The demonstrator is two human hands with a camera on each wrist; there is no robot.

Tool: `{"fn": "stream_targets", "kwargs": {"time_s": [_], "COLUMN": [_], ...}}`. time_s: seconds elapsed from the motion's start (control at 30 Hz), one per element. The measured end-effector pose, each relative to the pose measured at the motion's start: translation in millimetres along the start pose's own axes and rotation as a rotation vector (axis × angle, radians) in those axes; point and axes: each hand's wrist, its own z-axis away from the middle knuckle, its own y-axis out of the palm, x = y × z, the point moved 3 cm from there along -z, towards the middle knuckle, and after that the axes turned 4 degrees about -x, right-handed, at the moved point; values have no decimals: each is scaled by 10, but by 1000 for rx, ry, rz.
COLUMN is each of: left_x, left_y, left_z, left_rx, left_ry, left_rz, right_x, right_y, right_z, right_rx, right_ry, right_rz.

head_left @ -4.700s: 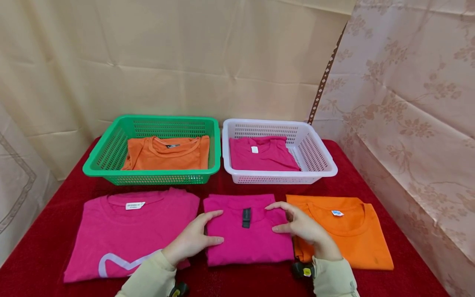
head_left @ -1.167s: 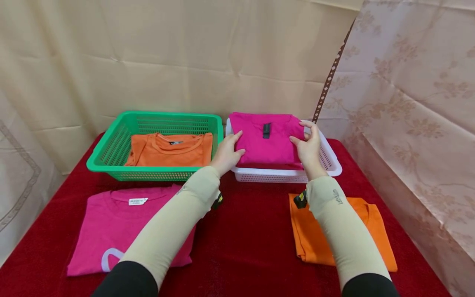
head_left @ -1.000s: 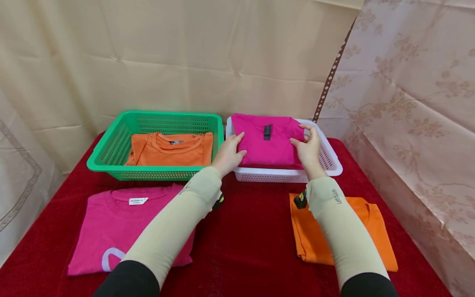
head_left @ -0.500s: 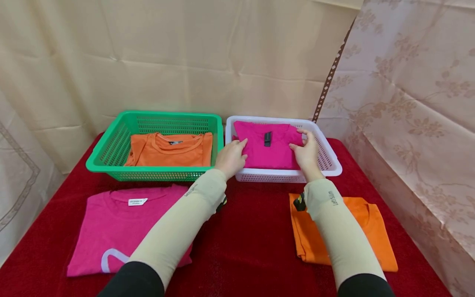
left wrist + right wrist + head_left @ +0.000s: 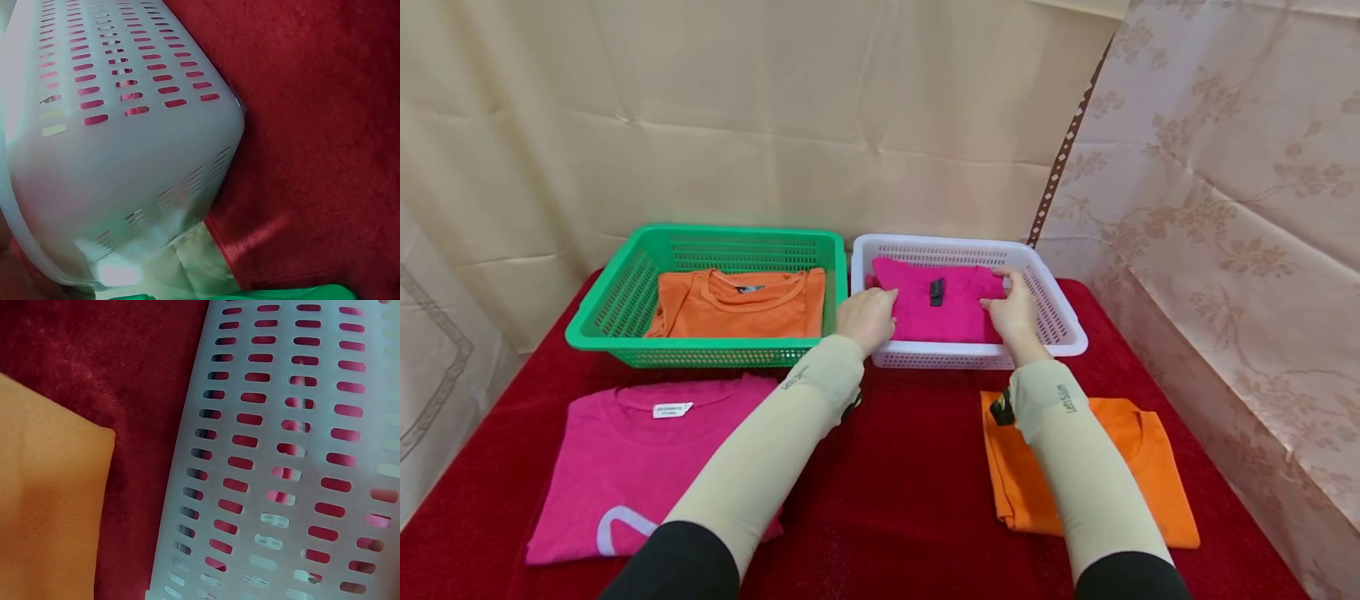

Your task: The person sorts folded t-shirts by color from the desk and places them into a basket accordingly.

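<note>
Dark-tagged pink shirt (image 5: 951,321) is in the white basket (image 5: 925,358), R hand (image 5: 1015,310) seemingly pinching its R edge; prob best to settle both sides evenly, then slip fingers out w/o dragging the fold. L hand (image 5: 867,318) is at the L edge, fingertips hidden, can't tell if gripping; wrist cams show mostly basket wall & red cloth (image 5: 325,125)

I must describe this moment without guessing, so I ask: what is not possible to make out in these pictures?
Head: the inside of the left hand, hidden by its own back.
Head: pale print on the front-left pink shirt, partly covered by the left sleeve.
Head: lettering on the black tag, too small to read.
Right wrist: pink cloth, mostly blocked by the white basket.
</note>
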Motion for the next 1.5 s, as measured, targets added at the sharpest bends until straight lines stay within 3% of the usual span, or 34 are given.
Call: {"fn": "stream_targets", "kwargs": {"time_s": [0.3,0.5,0.63,0.87,0.97,1.13,1.37,1.5], "left_x": [-11,2,44,119,157,236,298,300], "left_y": [-34,-55,-71,-173,-226,-330,-482,-574], "left_z": [11,59,107,209,283,481,749,879], "left_rx": [-52,-88,-131,-204,-231,-276,-282,-328], "left_ry": [14,26,15,0,4,21,39,76], "left_rz": [-64,-15,72,312,388,503,608,634], "right_x": [29,44,53,61,63,102,292,378], "right_y": [7,2,5,-33,-47,4,70,108], "right_z": [-19,8,50,138,192,319,515,651], "right_rx": [25,-41,-126,-302,-333,-286,-239,-176], "right_ry": [-44,-108,-145,-162,-144,-117,-210,-226], "right_rz": [228,227,104,-231,-379,-555,-687,-729]}}
